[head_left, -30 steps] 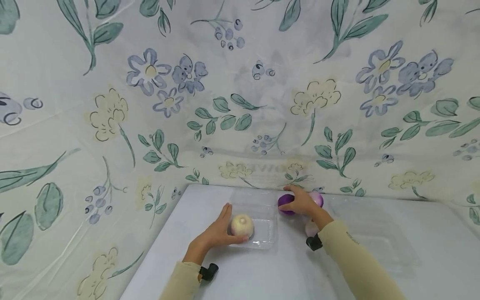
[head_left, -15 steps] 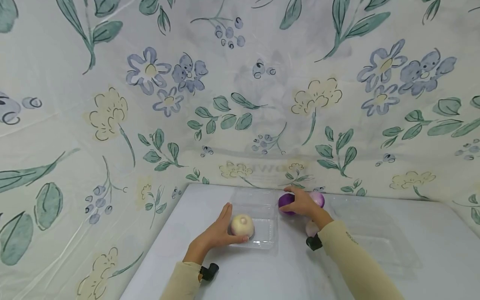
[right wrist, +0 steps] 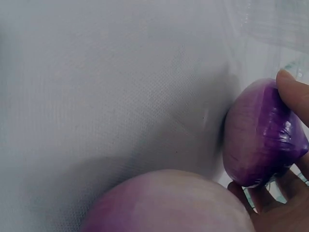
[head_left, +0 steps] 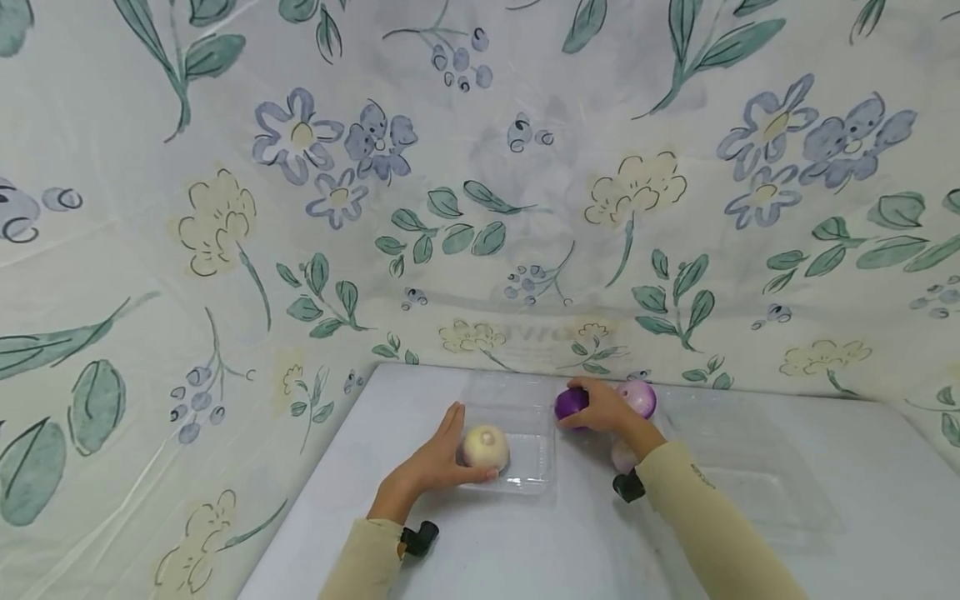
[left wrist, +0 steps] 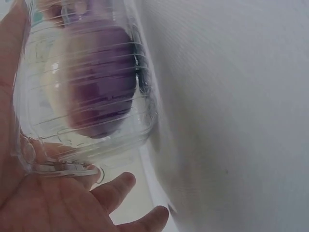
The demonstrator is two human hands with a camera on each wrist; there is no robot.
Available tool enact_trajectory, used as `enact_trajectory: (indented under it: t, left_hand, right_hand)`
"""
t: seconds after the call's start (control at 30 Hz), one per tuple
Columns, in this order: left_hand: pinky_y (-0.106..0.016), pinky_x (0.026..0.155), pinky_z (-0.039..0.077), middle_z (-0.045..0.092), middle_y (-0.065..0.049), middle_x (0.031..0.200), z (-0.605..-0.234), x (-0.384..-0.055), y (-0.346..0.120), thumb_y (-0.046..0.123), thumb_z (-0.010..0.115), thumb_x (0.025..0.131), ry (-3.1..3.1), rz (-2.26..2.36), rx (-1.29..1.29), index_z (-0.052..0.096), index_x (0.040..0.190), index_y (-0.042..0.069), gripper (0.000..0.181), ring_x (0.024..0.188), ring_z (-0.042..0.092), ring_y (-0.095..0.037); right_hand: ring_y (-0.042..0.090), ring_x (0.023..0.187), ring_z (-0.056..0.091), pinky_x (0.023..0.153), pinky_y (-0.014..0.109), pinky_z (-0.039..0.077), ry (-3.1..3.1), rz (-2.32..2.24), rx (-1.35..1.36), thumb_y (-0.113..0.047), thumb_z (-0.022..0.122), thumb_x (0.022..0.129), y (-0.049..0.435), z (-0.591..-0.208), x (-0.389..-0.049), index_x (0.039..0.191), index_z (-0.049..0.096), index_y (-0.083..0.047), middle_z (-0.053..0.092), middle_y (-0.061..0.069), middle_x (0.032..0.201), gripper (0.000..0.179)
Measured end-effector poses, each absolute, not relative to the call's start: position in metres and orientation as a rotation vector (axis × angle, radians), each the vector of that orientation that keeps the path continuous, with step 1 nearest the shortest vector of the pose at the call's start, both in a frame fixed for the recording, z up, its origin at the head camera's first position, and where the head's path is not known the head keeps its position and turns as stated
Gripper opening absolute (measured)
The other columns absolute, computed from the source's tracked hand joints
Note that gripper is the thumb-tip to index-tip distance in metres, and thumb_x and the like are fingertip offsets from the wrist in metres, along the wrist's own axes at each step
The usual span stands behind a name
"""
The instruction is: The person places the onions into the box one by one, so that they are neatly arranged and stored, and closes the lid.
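Gripping the dark purple onion (head_left: 571, 406) just right of the ribbed container (head_left: 531, 458), the person's right hand (head_left: 607, 407) is holding a glossy, rounded bulb that could be slipping loose if the pinch weakens. A pink onion (head_left: 640, 400) on the far side and a pale onion (head_left: 622, 457) on the near side are sitting close by; a bump might be sending either rolling across the white worktop (head_left: 510, 550). Spread wide, the left hand (head_left: 429, 465) is bracing the thin, clear plastic, likely prone to sliding; inside, a squat, cream-topped onion (head_left: 486, 447) is resting.
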State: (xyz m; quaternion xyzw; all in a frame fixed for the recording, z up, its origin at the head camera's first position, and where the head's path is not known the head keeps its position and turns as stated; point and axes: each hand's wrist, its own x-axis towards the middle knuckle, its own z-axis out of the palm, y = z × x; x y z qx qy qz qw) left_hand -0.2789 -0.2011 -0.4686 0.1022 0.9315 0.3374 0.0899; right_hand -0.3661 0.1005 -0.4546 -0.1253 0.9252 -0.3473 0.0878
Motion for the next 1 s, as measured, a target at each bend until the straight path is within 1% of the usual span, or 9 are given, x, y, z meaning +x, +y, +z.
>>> enact_trajectory:
  t: [0.1,0.33,0.57,0.77,1.0]
  left_hand:
    - [-0.055,0.120,0.021,-0.001,-0.017,0.167,-0.4679,-0.2798,-0.2001,0.057,0.082,0.071,2.766,1.012,0.303,0.004,0.158,0.002,0.129,0.153,0.008,-0.036]
    - [-0.055,0.120,0.021,-0.002,-0.016,0.167,-0.4666,-0.2788,-0.2003,0.057,0.082,0.071,2.758,1.005,0.293,0.004,0.159,0.003,0.129,0.154,0.008,-0.036]
    - [-0.055,0.121,0.021,-0.003,-0.016,0.167,-0.4654,-0.2769,-0.2017,0.057,0.082,0.071,2.747,1.014,0.291,0.002,0.159,0.004,0.130,0.154,0.007,-0.036]
    - [-0.055,0.120,0.021,-0.002,-0.017,0.167,-0.4663,-0.2784,-0.2025,0.055,0.083,0.072,2.754,1.029,0.310,0.004,0.158,0.002,0.129,0.154,0.007,-0.036]
    - [-0.056,0.120,0.022,-0.003,-0.016,0.167,-0.4678,-0.2803,-0.2009,0.056,0.082,0.072,2.754,1.031,0.315,0.004,0.159,0.003,0.129,0.154,0.007,-0.036]
  right_hand:
    - [0.041,0.129,0.049,0.106,0.057,0.043,2.754,-1.035,-0.362,-0.030,0.083,0.079,0.1021,-0.4544,-0.3656,0.143,0.048,-0.009,0.048,0.021,0.144,0.076]
    - [0.041,0.129,0.049,0.107,0.057,0.043,2.763,-1.015,-0.389,-0.030,0.084,0.078,0.1030,-0.4532,-0.3643,0.141,0.049,-0.005,0.049,0.021,0.143,0.076]
    - [0.038,0.127,0.050,0.106,0.055,0.045,2.728,-1.032,-0.380,-0.030,0.085,0.077,0.1024,-0.4557,-0.3629,0.139,0.050,-0.007,0.051,0.019,0.140,0.075]
    - [0.035,0.122,0.053,0.103,0.051,0.048,2.646,-1.083,-0.385,-0.028,0.085,0.076,0.1020,-0.4572,-0.3614,0.137,0.047,-0.010,0.052,0.017,0.137,0.073]
    - [0.034,0.123,0.052,0.105,0.051,0.046,2.641,-1.064,-0.384,-0.028,0.085,0.076,0.1015,-0.4592,-0.3612,0.142,0.046,-0.012,0.052,0.017,0.138,0.078]
